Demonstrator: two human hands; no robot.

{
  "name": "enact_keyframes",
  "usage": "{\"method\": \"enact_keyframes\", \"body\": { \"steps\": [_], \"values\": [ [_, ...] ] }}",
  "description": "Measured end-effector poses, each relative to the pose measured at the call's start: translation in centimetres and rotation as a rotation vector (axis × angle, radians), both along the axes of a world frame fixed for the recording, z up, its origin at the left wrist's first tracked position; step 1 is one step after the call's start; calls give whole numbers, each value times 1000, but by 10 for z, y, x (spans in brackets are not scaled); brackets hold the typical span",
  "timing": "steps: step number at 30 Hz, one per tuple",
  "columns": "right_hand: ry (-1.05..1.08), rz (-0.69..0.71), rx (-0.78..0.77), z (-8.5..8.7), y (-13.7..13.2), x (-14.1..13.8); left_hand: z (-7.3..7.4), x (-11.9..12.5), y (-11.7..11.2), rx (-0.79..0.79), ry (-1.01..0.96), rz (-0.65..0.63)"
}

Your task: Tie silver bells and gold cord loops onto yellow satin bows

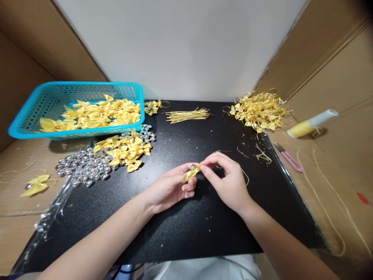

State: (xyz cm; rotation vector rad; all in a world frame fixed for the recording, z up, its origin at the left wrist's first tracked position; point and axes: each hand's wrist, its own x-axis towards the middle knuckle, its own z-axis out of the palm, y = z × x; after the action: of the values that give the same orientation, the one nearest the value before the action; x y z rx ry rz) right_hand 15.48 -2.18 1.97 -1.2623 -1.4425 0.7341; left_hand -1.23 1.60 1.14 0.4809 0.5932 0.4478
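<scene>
My left hand (170, 188) pinches a small yellow ribbon bow (190, 174) with a silver bead on top, over the middle of the black mat (186, 229). My right hand (229, 179) meets it from the right, fingertips closed on the bow's end and a thin gold thread (246, 177) that trails off to the right. Both hands hover just above the mat.
A blue basket (29, 112) of yellow bows sits at the back left. In front of it lie loose bows (125, 149) and silver beads (84, 165). Cut gold threads (186, 115) lie at the back, finished bows (259, 111) back right, a thread spool (311, 123) and pink cutter (290, 158) at right.
</scene>
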Motion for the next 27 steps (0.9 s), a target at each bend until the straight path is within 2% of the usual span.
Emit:
{"method": "enact_keyframes", "body": {
  "steps": [3,5,8,11,13,17,23,27],
  "values": [
    [145,-10,-184,-3,1,0,-2,0,1,63,66,1],
    [277,-18,-295,-6,2,-1,-3,0,1,198,159,108],
    [394,-57,-361,-10,4,-1,-2,-2,0,585,295,274],
    [439,-73,-351,-11,5,-2,-2,-5,-2,949,388,258],
    [447,-67,-341,-10,5,-3,-2,-5,-2,1051,435,249],
    [401,-67,-303,-9,4,-2,-1,-5,-1,1081,463,248],
    [271,-67,-210,-8,1,-2,3,-4,1,936,383,226],
    [45,-64,-30,-2,-2,-1,1,-4,1,925,414,230]
  ]
}}
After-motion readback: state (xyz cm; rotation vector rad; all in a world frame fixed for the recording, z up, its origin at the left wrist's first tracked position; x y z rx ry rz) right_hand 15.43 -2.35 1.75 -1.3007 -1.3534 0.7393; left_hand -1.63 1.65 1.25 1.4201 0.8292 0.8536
